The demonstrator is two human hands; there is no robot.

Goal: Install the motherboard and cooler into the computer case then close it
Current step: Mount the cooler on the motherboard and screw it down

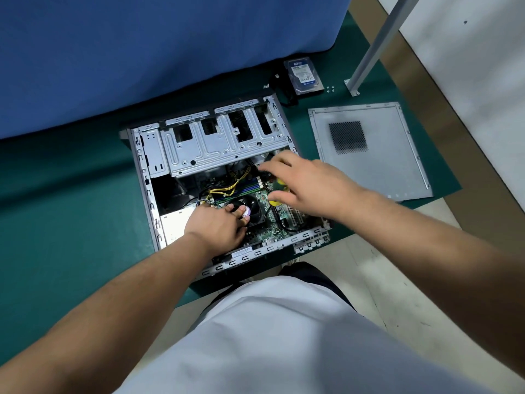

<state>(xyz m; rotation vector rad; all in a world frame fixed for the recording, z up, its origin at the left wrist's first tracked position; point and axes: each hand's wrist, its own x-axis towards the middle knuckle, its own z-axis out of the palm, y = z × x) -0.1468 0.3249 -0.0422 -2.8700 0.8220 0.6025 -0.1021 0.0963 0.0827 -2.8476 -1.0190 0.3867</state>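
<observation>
Motherboard point(272, 220) already sits in the case point(227, 143) on the green mat, cooler point(252, 207) on it. Our left hand point(218, 227) steadies the cooler, fingers relaxed; right hand point(301, 183) grips a yellow-handled screwdriver point(279, 182). We judge fastening underway. Side panel point(369, 149) lies beside, unfitted.

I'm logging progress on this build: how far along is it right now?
Done: the motherboard already lies inside the open case, with the cooler sitting on it. In hand: the left hand rests on the cooler, while the right hand grips a yellow-handled screwdriver above the board. Left: closing up, since the side panel still lies on the mat beside the case.
</observation>
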